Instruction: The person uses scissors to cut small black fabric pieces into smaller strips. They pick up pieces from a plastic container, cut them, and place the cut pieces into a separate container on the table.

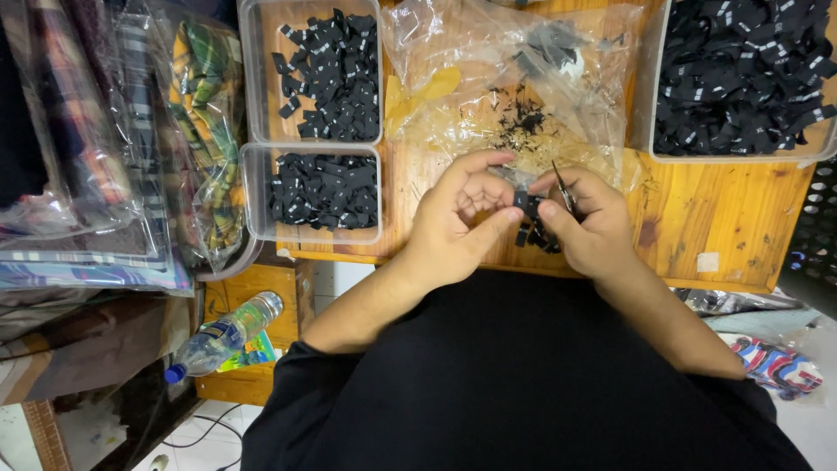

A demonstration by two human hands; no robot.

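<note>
My left hand [455, 218] and my right hand [588, 222] meet over the wooden table [715, 227], close to its near edge. Between their fingertips sits a small black fabric label [521, 201], pinched by the thumb and fingers of my left hand. My right hand also grips small metal scissors [562, 187], whose thin blades point up and away from me. A little heap of black labels [539, 235] lies on the wood just under my right fingers.
Two clear plastic tubs [324, 74] [323, 192] of black labels stand at the left, a larger tub [741, 78] at the back right. A crumpled clear bag [514, 78] with black scraps lies beyond my hands. Bagged fabrics [113, 148] pile at the left; a water bottle [222, 336] lies below.
</note>
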